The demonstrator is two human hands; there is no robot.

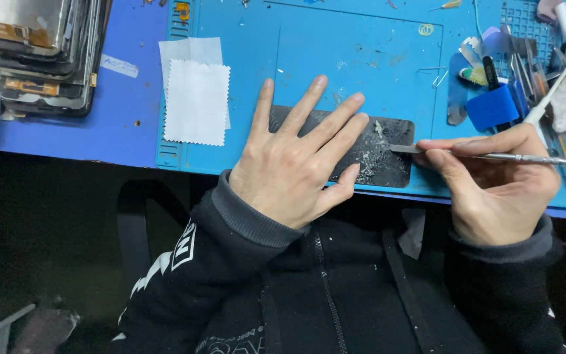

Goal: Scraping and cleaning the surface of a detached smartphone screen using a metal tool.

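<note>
The flat black rectangular phone panel point(375, 154) lies on the blue silicone work mat point(335, 46), near the mat's front edge, with pale flakes of glue or glass scattered over its right half.

At ten o'clock from the panel, a stack of dark phone screens point(40, 52) sits on the blue counter point(122, 124). Just right of the stack, two white wipe sheets with pinked edges point(196, 101) are laid on the mat's left margin, one overlapping the other.

The left hand point(293, 164) is pressed flat on the left part of the panel, its fingers point(306, 105) spread and released, nothing being grasped; the panel is pinned by the palm alone.

At three o'clock from the panel, the right hand point(499, 180) is closed in a pen-like pinch on a thin silver metal scraper tool point(492, 156), whose flat tip touches the panel's right edge among the flakes. At one o'clock, a clutter of tweezers, blades and a blue holder point(502, 85) is seen, crossed by a white cable point(561, 72).

The step in hand is judged to be the scraping of residue off the panel, and it appears partly done, since debris is gathered on the right while the rest is hidden under the palm. For the next stroke, a low blade angle and steady downward pressure from the left hand would be called for, so that the panel is not shifted or gouged.
</note>
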